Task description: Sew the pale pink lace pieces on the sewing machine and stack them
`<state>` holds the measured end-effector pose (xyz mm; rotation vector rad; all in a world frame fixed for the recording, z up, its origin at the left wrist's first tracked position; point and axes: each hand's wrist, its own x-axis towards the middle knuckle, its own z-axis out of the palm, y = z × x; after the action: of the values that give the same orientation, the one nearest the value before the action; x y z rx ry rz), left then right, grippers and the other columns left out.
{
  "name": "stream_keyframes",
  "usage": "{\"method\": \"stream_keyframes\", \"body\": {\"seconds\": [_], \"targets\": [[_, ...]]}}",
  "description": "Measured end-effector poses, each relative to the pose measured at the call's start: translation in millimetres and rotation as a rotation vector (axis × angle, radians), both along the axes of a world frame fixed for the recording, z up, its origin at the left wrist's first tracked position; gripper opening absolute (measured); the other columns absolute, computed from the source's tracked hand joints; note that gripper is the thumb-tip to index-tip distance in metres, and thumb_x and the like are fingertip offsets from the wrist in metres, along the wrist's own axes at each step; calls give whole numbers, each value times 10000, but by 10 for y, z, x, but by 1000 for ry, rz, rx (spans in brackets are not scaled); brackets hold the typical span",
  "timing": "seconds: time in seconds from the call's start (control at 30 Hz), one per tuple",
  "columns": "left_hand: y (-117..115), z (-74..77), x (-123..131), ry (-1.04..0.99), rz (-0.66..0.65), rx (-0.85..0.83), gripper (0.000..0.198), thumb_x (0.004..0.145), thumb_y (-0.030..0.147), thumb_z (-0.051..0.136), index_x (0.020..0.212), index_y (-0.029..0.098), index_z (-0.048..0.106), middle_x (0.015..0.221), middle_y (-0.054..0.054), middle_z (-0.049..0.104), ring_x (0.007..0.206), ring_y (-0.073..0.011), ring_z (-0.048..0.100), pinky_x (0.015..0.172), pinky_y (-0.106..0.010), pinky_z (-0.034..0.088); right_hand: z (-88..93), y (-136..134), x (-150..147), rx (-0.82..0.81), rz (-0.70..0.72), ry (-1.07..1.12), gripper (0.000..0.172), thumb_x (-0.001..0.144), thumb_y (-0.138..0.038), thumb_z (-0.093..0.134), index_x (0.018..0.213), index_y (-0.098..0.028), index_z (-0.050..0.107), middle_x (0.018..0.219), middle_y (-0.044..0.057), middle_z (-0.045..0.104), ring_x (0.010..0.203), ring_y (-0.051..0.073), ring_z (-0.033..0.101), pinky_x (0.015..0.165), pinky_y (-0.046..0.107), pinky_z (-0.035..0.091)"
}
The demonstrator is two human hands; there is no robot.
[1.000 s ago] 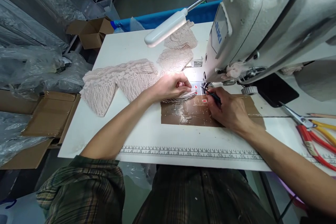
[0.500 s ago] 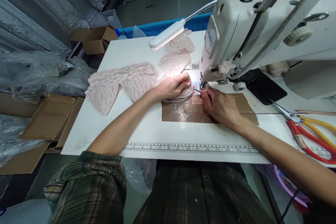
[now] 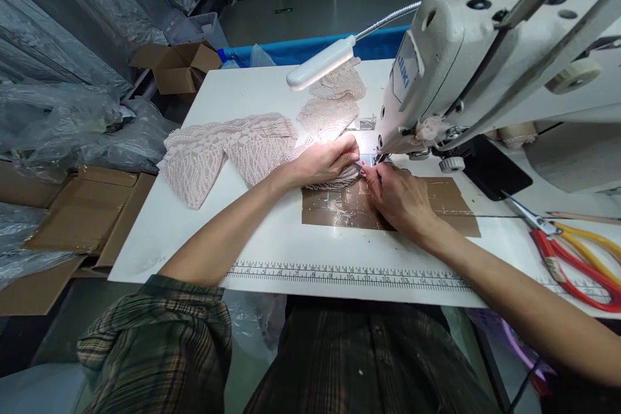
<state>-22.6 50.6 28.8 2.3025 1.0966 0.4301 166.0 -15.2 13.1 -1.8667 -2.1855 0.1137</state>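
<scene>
My left hand (image 3: 328, 160) is closed, pinching the edge of a pale pink lace fabric (image 3: 259, 142) beside the sewing machine's needle area. The lace trails left across the table, and more of it lies bunched behind the hand. My right hand (image 3: 400, 191) is closed around a small, dark, thin pointed tool (image 3: 359, 169), mostly hidden by the fingers. Its tip reaches the lace edge next to my left fingertips. Close to the right fingers is the presser foot (image 3: 382, 158) of the white sewing machine (image 3: 427, 58).
Brown tape (image 3: 334, 210) covers the table below my hands. Scissors with red and yellow handles (image 3: 557, 239) and a black flat object (image 3: 492, 168) lie right. A lamp (image 3: 320, 65) hangs over the lace. A ruler strip (image 3: 339, 275) runs along the front edge. Cardboard boxes (image 3: 87, 213) stand left.
My right hand has moved left, bringing the pointed tool's tip up to the lace at my left fingertips. My left hand keeps its pinch. The view has shifted slightly.
</scene>
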Motion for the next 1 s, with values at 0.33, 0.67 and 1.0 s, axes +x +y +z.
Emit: {"method": "stream_keyframes", "body": {"seconds": [0.33,0.67,1.0], "targets": [[-17,41,9,-3,-11,-34,186,1021,275,358,922,214,502,775,-5,613,704,-145,556,701,-270,439,43,8,-56,-65,-44,33,460,1041,-454,327,883,-187,666,791,137,697,590,218,557,559,323,260],[-11,215,-92,364,-49,152,361,947,378,609,1208,131,579,1027,-101,702,866,-199,629,692,-293,420,-33,-142,333,-33,7,221,475,1011,-526,317,841,-190,608,671,79,632,543,176,493,555,304,253],[-145,94,12,430,-223,674,307,1030,141,396,802,155,602,882,-77,628,684,-148,508,591,-311,355,-106,-153,386,32,63,219,572,1046,-552,241,877,-178,639,671,82,640,562,178,524,554,305,263]]}}
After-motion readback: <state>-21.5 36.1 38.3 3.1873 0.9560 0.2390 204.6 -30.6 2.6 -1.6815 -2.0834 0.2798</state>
